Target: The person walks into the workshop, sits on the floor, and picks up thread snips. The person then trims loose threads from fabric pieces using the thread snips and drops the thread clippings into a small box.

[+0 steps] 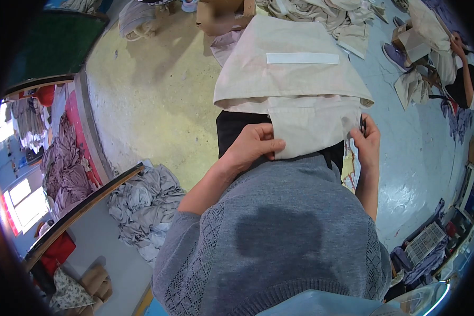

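A cream cloth piece [295, 79] with a white strip [303, 58] across its upper part lies over my lap. Its lower flap hangs toward my grey sweater. With thumb and fingers, my left hand [255, 143] pinches the flap's lower left corner. My right hand [367, 138] is closed at the flap's right edge, with a small dark tool [362, 125], perhaps thread snips, between its fingers. Part of the tool is hidden by the fingers.
Grey cloth [145, 203] is heaped at the lower left, beside a wood-edged frame [84, 216]. A cardboard box [226, 16] and more cream cloth [326, 21] lie ahead. At the upper right is another person's arm [464, 73]. A white basket [425, 244] stands lower right.
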Available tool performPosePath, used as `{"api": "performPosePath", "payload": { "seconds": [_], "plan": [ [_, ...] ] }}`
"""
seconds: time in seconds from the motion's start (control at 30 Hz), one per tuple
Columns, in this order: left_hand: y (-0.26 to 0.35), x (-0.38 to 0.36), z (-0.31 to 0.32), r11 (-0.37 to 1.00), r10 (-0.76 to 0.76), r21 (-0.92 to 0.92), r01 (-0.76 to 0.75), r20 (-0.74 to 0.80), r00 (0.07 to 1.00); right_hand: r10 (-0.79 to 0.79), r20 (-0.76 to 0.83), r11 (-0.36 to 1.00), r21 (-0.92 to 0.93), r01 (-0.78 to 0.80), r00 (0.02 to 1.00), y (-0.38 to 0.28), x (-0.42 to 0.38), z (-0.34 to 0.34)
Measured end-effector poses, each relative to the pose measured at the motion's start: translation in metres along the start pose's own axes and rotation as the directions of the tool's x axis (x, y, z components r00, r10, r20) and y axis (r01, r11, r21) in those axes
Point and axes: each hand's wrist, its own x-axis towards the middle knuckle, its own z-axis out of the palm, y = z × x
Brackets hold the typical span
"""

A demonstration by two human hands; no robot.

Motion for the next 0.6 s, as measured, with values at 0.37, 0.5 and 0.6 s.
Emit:
{"api": "performPosePath", "payload": {
  "seconds": [0.37, 0.5, 0.6],
  "plan": [
    [-0.006, -0.005, 0.014, 0.855, 0.289, 0.448, -0.261, 0.005, 0.957, 0.094, 0.039, 0.962, -0.259, -0.08, 0.995, 0.016, -0.032, -0.023],
    [0.001, -0.006, 0.017, 0.931, 0.29, 0.24, -0.273, -0.036, 0.956, -0.051, -0.142, 0.998, -0.034, 0.046, 0.989, -0.015, -0.03, -0.01],
    [-0.003, -0.005, 0.016, 0.933, 0.308, -0.195, -0.303, -0.005, 0.952, -0.099, -0.06, 0.97, 0.216, 0.11, 0.993, 0.0, -0.04, -0.018]
  ]
}}
